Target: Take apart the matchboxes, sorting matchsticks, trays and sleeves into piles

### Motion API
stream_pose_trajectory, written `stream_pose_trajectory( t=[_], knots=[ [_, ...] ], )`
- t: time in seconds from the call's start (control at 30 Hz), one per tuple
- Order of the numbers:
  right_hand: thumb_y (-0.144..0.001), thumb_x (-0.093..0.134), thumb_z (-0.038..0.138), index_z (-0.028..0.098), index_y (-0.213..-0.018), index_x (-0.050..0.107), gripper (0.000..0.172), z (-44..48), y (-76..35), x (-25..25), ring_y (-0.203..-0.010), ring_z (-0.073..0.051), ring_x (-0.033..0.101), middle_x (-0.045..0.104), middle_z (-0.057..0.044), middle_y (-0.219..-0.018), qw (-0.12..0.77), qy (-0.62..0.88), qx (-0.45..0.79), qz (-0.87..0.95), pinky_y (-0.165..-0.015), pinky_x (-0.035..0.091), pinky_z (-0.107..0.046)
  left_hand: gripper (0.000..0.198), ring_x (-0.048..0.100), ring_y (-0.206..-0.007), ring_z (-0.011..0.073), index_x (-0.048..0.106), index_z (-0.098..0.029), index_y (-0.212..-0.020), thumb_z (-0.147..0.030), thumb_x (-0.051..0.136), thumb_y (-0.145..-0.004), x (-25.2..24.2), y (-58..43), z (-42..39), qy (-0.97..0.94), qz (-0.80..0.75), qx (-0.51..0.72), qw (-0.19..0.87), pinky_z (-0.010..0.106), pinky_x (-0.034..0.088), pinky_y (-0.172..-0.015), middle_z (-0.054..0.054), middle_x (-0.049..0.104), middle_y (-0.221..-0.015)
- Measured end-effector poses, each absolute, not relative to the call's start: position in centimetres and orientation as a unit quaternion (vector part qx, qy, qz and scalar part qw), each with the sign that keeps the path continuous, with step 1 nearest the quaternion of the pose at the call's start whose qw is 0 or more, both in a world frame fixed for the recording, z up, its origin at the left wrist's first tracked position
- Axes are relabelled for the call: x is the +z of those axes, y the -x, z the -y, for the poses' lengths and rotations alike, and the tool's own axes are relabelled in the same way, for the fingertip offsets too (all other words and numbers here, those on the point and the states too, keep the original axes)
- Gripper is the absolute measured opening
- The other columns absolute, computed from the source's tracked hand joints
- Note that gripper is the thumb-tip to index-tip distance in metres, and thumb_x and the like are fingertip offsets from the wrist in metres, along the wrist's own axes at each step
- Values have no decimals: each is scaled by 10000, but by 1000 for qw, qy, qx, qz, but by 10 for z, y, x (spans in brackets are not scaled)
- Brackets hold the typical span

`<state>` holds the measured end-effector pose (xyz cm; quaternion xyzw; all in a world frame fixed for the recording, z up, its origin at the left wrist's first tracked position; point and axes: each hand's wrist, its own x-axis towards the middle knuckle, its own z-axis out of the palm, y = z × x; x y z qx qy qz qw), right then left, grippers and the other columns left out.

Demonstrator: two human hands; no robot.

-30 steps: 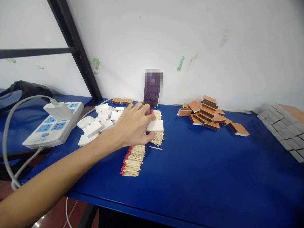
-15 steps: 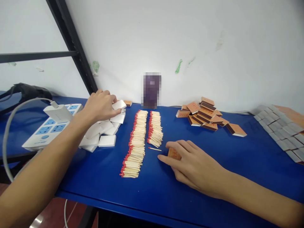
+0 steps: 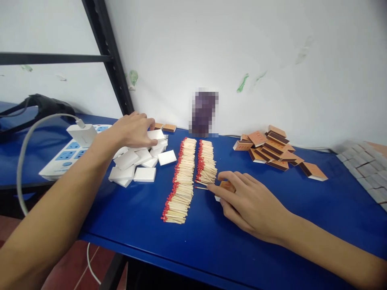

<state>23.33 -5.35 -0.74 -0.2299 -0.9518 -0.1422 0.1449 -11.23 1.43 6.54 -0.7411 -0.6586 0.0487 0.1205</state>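
My left hand (image 3: pixel 134 131) reaches over a heap of small white matchbox trays (image 3: pixel 145 174) on the left and pinches one white tray (image 3: pixel 156 136) between thumb and fingers. On the right, my right hand (image 3: pixel 249 201) is closed around an orange matchbox (image 3: pixel 227 186) resting low over the blue table; a white end of it shows. The tip of one right finger meets the end of a single loose match (image 3: pixel 201 188). Two columns of red-tipped matches, a longer left one (image 3: pixel 183 177) and a shorter right one (image 3: pixel 206 161), lie between my hands.
Orange matchboxes are heaped (image 3: pixel 269 149) at the back right. Grey stacked packs (image 3: pixel 363 165) stand at the far right. A power strip (image 3: pixel 68 157) with a white charger (image 3: pixel 81 133) sits left, under my forearm. A blurred dark object (image 3: pixel 204 112) leans on the wall.
The view has shifted, so most things appear farther right. One white tray now lies apart at the heap's right side. My right finger has come to the loose match.
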Motion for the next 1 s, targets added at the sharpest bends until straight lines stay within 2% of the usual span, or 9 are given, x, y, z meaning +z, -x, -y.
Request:
stream_pose_trajectory(
  t=[0.13,0.3,0.4,0.53,0.83,1.0],
  knots=[
    [-947,438,227,194,-1195,673,343,55,-233,-8,-841,-226,544,601,-148,-1169,146,230,-130,953,-728,447,-380,603,544,-1023,337,630,-182,-1187,-577,533,-743,65,112,-13,743,658,49,109,406,437,-818,145,630,-1056],
    [-948,438,237,201,-1158,691,331,57,-231,-8,-832,-225,535,604,-140,-1116,145,222,-100,959,-720,447,-379,701,488,-1149,369,584,-222,-1320,-678,481,-798,59,100,-10,774,624,12,106,489,403,-939,160,583,-1218],
    [-959,425,248,201,-1156,693,336,56,-226,-8,-844,-227,537,606,-140,-1108,139,233,-103,957,-736,447,-384,738,426,-1258,374,536,-253,-1378,-708,507,-798,52,89,-8,824,562,4,75,537,362,-1007,156,510,-1381],
    [-965,411,258,173,-1156,685,345,54,-221,-10,-837,-226,539,616,-136,-1053,143,242,-112,953,-730,441,-379,738,319,-1373,389,510,-254,-1408,-660,568,-794,43,80,-6,846,530,19,58,585,277,-1086,147,375,-1533],
    [-957,422,238,136,-1138,650,308,50,-230,-15,-783,-205,533,609,-132,-1038,203,238,-110,943,-692,438,-364,651,325,-1369,416,534,-258,-1388,-534,605,-803,37,79,-8,834,544,48,84,617,288,-1074,149,357,-1530],
    [-951,427,238,149,-1150,646,309,47,-231,-16,-768,-200,532,602,-125,-1021,203,248,-110,941,-682,444,-361,569,324,-1378,393,562,-284,-1347,-465,621,-811,37,78,-8,852,515,27,89,600,280,-1088,117,363,-1534]
  ],
)
